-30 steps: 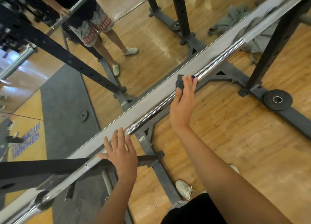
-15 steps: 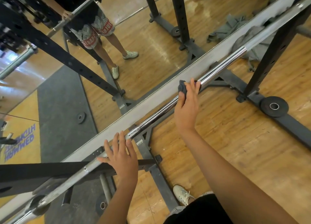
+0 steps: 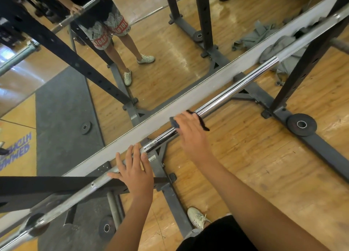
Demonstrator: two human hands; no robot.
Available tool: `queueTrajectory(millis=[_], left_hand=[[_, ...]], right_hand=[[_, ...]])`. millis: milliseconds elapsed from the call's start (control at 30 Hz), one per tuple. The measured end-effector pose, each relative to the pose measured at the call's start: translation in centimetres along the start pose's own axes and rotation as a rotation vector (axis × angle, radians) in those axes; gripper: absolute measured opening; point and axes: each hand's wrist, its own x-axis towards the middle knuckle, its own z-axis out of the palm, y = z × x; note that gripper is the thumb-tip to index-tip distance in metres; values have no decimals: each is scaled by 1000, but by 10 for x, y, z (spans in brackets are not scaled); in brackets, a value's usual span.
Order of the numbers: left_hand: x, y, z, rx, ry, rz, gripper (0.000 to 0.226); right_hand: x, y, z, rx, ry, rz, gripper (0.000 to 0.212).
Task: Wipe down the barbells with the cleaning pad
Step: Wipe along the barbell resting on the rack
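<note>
A chrome barbell (image 3: 236, 89) lies diagonally across a black squat rack, running from lower left to upper right in front of a wall mirror. My right hand (image 3: 190, 131) grips a dark cleaning pad (image 3: 174, 122) wrapped over the shiny middle of the bar; a corner of the pad sticks out at the hand's right. My left hand (image 3: 135, 172) rests flat on the duller knurled part of the bar, fingers straight and spread, a short way down-left of the right hand.
Black rack uprights (image 3: 302, 69) and base rails (image 3: 324, 152) stand on the wood floor. Small weight plates (image 3: 301, 124) sit on the rack's pegs. A grey cloth heap (image 3: 279, 50) lies by the mirror. My shoe (image 3: 197, 217) is beside the rack base.
My right hand has slid the pad down-left along the bar, closer to my left hand. The left hand has stayed in place on the bar.
</note>
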Motion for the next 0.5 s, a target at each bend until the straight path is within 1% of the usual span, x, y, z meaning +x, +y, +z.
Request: queueTrajectory(millis=[33, 67, 100, 167, 200, 233, 300, 333, 367, 400, 467, 500], left_hand=[[0, -1, 0, -1, -4, 1, 52], [-1, -1, 0, -3, -13, 5, 53], [-1, -2, -1, -5, -22, 7, 53], [0, -2, -1, 3, -29, 2, 54], [0, -2, -1, 3, -37, -4, 55], [0, -3, -2, 0, -38, -11, 55], [0, -1, -3, -6, -26, -9, 54], [0, -1, -4, -8, -25, -8, 52], [0, -1, -4, -11, -22, -4, 50], [0, -1, -4, -14, -24, 1, 48], [-1, 0, -4, -20, -25, -5, 47], [-1, 1, -4, -20, -27, -7, 47]], right_hand=[[6, 11, -13, -14, -3, 55, 38], [13, 24, -26, -16, 28, 121, 37], [17, 35, -35, -13, 84, 165, 35], [20, 32, -39, 32, 171, 208, 31], [17, 22, -32, 23, 169, 197, 30], [11, 11, -22, 5, 125, 151, 28], [6, 4, -16, -15, -13, -49, 27], [10, 12, -24, -32, -70, -106, 28], [17, 23, -34, -63, -103, -98, 27], [24, 34, -44, -82, -90, -40, 24], [30, 45, -51, -60, 41, 69, 19], [25, 36, -44, -47, 81, 108, 20]])
